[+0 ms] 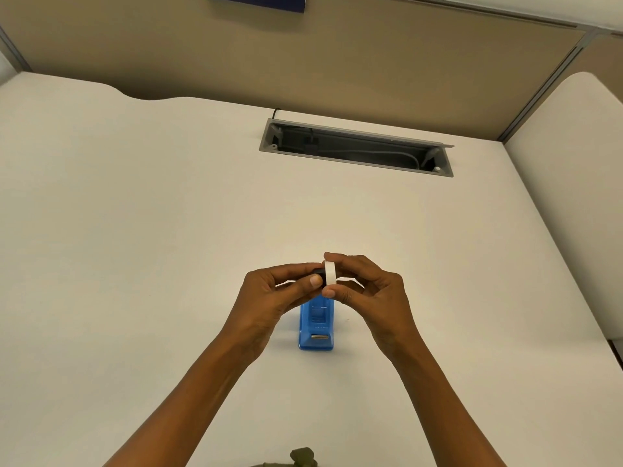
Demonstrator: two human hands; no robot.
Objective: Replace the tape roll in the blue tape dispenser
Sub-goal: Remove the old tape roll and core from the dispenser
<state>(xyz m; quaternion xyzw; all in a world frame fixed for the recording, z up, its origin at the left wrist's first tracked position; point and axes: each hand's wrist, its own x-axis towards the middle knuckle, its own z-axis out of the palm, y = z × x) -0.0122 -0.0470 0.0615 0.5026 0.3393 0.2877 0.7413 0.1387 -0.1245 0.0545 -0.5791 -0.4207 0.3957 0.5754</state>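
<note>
My right hand (364, 291) pinches white tape roll (330, 273); left hand (269, 294) grips black hub (319, 273) above blue dispenser (316, 326); no legible labels.

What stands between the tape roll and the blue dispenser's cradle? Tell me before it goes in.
Nothing visible on the desk does. The tape roll is held above the blue dispenser, pinched by the right hand, while the left hand holds a small black part against its side. Part of the cradle is hidden behind the hands.

Office cubicle: partition (303, 52), desk (135, 230).
</note>
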